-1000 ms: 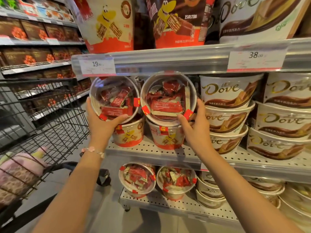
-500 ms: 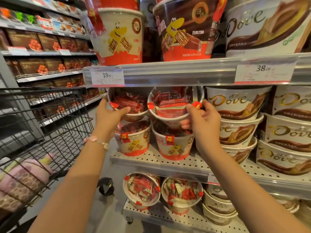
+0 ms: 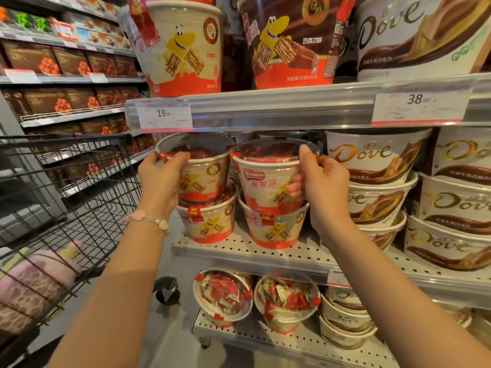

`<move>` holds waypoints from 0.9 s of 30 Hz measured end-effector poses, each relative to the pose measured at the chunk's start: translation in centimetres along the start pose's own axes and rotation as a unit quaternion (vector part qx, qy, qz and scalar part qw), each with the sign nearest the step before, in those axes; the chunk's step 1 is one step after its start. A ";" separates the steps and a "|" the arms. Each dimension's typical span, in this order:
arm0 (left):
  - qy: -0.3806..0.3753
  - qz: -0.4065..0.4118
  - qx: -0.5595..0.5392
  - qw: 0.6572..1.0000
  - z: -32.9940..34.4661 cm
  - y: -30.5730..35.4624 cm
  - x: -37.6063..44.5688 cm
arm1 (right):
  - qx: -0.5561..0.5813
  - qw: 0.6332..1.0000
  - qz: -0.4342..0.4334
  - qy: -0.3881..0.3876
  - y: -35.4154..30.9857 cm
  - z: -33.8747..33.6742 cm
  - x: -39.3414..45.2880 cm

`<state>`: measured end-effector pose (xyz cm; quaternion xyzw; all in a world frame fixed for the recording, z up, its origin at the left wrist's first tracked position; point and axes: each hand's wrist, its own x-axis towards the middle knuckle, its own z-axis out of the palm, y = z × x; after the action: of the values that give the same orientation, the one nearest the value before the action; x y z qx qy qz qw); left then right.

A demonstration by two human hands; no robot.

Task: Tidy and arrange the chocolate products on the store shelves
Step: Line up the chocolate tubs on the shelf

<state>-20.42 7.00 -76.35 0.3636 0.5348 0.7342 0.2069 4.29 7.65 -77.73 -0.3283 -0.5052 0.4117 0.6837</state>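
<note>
- Up on the middle perforated metal shelf (image 3: 300,254), in the head view, the left hand (image 3: 162,179) grips the rim and left side of a cream-and-red wafer tub with a clear lid (image 3: 204,168), thumb over the lid edge and fingers wrapped round the far side.
- Beside it, the right hand (image 3: 322,187) clasps a second cream-and-red wafer tub bearing a red brand label (image 3: 265,179), thumb on the rim at the right, fingers curled against the tub wall.
- Each held tub stands upright on top of another tub of the same kind: the lower left tub (image 3: 210,224) and the lower right tub (image 3: 275,229), both resting on the shelf. The two upper tubs stand just beside each other, rims nearly touching.
- To the right, white-and-brown Dove tubs (image 3: 377,158) are stacked in tilted piles, close to the right hand.
- Above, a grey shelf edge carries a white price tag reading 19.90 (image 3: 164,114) and another reading 38 (image 3: 419,107).
- Below, two clear-lidded tubs of red-wrapped sweets (image 3: 223,296) tilt forward on the bottom shelf.
- At left stands a black wire shopping trolley (image 3: 79,197) holding a pink patterned bundle (image 3: 34,285).
- A pale pink bead bracelet (image 3: 148,220) circles the left wrist.
</note>
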 end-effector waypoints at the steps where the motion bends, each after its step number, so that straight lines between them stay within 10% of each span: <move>1: 0.016 0.016 0.037 0.999 -0.1 -0.4 0.2 | -0.037 0.999 -0.021 0.001 0.4 -0.1 -0.3; 10: -0.041 0.037 0.059 0.997 -0.2 -2.8 1.2 | -0.320 0.934 -0.155 -0.021 5.4 -1.6 -4.5; 27: -0.055 0.093 0.191 0.976 -1.5 -6.3 0.5 | -0.254 0.967 -0.026 -0.022 6.1 0.6 -2.0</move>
<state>-22.44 8.55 -82.28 0.4841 0.6167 0.6136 0.0938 2.01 8.54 -83.67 -0.4694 -0.6162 0.2591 0.5769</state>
